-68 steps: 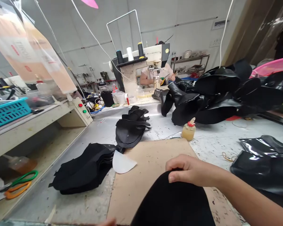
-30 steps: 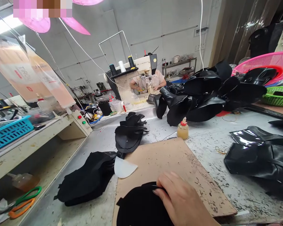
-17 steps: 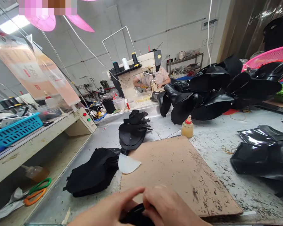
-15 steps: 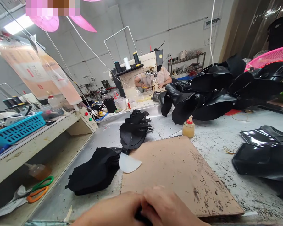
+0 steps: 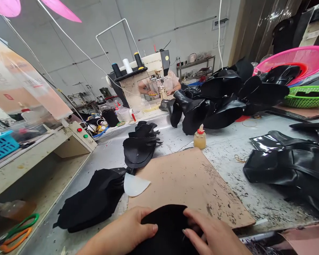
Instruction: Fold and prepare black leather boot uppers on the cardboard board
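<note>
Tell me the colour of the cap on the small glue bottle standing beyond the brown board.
Red, on the yellowish glue bottle; head view shows it.

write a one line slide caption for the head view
Both hands, left hand and right hand, hold a black fabric piece at the near edge of a brown board on a cluttered workbench.

We see a matte black fabric piece (image 5: 170,226), soft and rounded, lying flat on the near edge of the brown board (image 5: 191,180), partly covered
</note>
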{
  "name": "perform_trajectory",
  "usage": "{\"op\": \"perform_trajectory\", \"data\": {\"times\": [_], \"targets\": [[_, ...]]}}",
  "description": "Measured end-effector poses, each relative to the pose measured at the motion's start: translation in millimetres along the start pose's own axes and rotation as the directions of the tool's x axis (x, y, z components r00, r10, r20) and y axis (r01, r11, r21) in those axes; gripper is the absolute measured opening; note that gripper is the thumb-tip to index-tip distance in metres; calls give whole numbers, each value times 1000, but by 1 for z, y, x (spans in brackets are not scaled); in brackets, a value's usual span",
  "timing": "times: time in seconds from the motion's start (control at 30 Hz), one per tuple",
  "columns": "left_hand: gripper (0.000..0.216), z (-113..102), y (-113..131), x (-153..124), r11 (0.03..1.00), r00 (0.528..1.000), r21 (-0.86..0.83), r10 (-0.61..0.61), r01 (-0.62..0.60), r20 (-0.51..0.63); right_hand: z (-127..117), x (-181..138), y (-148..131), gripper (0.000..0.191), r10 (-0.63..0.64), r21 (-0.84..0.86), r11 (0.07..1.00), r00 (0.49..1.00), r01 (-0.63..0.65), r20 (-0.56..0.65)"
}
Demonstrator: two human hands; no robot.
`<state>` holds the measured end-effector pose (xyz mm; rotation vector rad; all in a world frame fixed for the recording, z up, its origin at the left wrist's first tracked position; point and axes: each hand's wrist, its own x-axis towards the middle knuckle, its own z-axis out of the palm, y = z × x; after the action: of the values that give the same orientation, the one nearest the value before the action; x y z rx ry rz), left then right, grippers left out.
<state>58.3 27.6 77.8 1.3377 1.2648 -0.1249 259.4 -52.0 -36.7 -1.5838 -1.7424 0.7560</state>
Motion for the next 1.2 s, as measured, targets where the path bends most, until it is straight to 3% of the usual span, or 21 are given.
{"op": "perform_trajectory", "data": {"times": [0.13,0.37,0.6,0.77,1.03,1.1,1.2], "targets": [[19,-1,-2,1,999,1000,25,25,-24,-5,-13,18,-18,29,123,-13,992,984,-123,125],[21,-3,-9,5,999,1000,34,11,-11,3,-18,32,-34,22,129,-170,980,983,-106,131],[23,-2,-2,2,992,996,101,79,-74,-39,-18,26,-28,18,-80,-250,963,993,98,81],[22,-2,2,0,990,996,111,89,-89,11,-20,25,-19,17,-83,-338,938,997,80,6],[21,2,-2,-1,951,985,255,167,-173,46,-16,33,-24,17,-38,-309,950,999,38,5],[24,1,-1,-2,935,981,297,180,-195,77,-16,33,-22,25,-21,-251,968,1000,20,0],[27,-2,-1,-2,903,980,380,184,-198,75,-18,35,-21,27,-25,-95,995,993,36,119]]}}
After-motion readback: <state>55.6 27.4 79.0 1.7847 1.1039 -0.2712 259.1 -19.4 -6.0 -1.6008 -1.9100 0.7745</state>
